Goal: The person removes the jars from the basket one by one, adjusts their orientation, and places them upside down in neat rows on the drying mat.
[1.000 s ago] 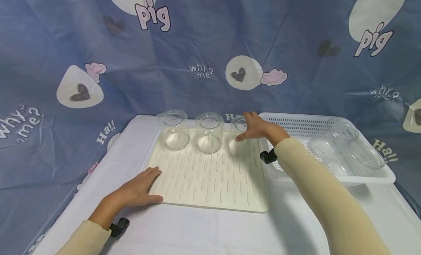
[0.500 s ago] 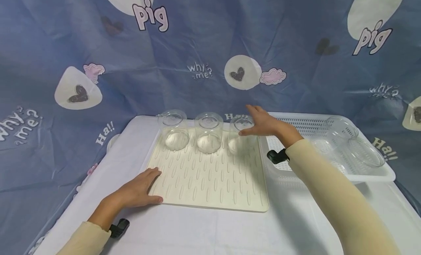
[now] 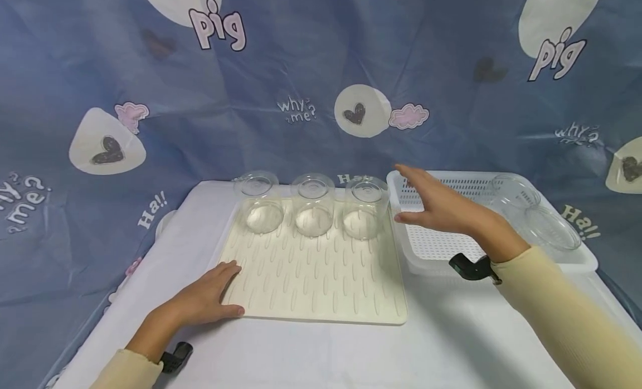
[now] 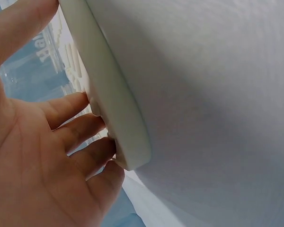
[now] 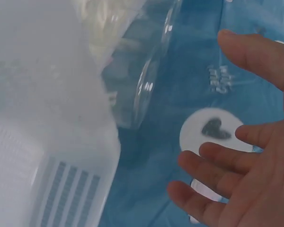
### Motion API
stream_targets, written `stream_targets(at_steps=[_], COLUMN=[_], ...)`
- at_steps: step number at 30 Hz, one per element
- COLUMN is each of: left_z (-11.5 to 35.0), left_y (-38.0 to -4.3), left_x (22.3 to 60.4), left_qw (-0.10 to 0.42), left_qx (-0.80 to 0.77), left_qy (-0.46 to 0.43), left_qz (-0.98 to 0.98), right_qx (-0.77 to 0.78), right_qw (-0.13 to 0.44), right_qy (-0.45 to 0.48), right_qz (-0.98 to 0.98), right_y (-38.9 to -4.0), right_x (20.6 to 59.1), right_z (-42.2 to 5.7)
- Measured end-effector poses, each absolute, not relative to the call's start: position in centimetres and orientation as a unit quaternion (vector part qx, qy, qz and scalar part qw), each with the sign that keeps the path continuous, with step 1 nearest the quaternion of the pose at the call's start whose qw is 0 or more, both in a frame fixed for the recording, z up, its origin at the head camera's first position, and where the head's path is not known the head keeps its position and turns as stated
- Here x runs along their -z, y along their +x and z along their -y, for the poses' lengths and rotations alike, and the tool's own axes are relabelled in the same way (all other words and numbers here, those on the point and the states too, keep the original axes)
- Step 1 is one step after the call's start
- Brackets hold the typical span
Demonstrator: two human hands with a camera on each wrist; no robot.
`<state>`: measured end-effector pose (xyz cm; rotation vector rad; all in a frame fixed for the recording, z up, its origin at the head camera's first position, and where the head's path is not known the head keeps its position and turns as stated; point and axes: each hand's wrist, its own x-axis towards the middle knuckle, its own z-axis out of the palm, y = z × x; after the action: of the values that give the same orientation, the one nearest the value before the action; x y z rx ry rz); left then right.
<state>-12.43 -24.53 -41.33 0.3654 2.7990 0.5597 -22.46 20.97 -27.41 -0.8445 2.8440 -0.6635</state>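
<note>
Three clear glasses stand upside down in a row along the back of a cream ridged drying mat [image 3: 316,288]: a left glass [image 3: 257,197], a middle glass [image 3: 313,199] and a right glass [image 3: 366,202]. My left hand [image 3: 203,297] rests at the mat's front left corner. Its fingers touch the mat's edge [image 4: 109,85] in the left wrist view. Over the left part of a white perforated basket [image 3: 421,261] my right hand [image 3: 446,205] hovers with fingers spread, holding nothing. More clear glasses [image 3: 549,227] lie in the basket's right side, partly behind that hand.
A white cloth [image 3: 301,355] covers the table. Close behind the mat and basket hangs a blue printed curtain [image 3: 301,60]. The basket stands just right of the mat, its rim [image 5: 111,161] raised above the table.
My right hand has left the right glass and moved right, over the basket, with its fingers spread. The left hand stays at the mat's corner. The camera view has shifted slightly.
</note>
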Motion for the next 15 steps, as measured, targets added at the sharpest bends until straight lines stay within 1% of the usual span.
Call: stream_targets(at_steps=[5, 11, 15], left_z=[24.7, 24.6, 24.7], left_y=[-12.5, -12.5, -12.5], left_x=[41.2, 41.3, 41.4], left_qw=[0.128, 0.13, 0.129], left_qx=[-0.194, -0.198, -0.193], left_qy=[0.129, 0.128, 0.125], left_qz=[-0.964, -0.963, -0.965], right_qx=[0.203, 0.202, 0.189], right_qw=[0.029, -0.015, -0.039], right_qy=[-0.264, -0.225, -0.196], right_qz=[-0.943, -0.953, -0.961], right_y=[-20.8, -18.7, -18.2], right_x=[27.4, 28.1, 29.1], right_z=[-23.9, -28.7, -32.2])
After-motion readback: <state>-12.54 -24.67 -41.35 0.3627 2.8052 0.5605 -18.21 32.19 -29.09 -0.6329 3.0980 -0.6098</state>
